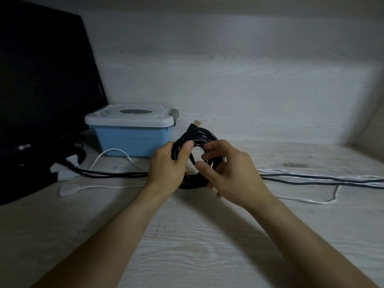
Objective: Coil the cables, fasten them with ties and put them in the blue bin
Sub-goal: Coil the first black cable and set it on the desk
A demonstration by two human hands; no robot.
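A black cable (204, 136) is wound into a coil and held upright above the table's middle. Its gold-tipped plug (194, 126) sticks up at the top of the coil. My left hand (168, 165) grips the coil's left side, thumb across the strands. My right hand (230, 171) holds the coil's right side, fingers curled at the loop's inner edge. The blue bin (128, 140) stands behind and to the left, with its white lid (128, 117) on. Whether a tie is on the coil I cannot tell.
A dark monitor (41, 90) fills the left. White plugs (62, 170) and loose black and white cables (322, 179) run across the table behind my hands. A pale wall rises close behind the bin.
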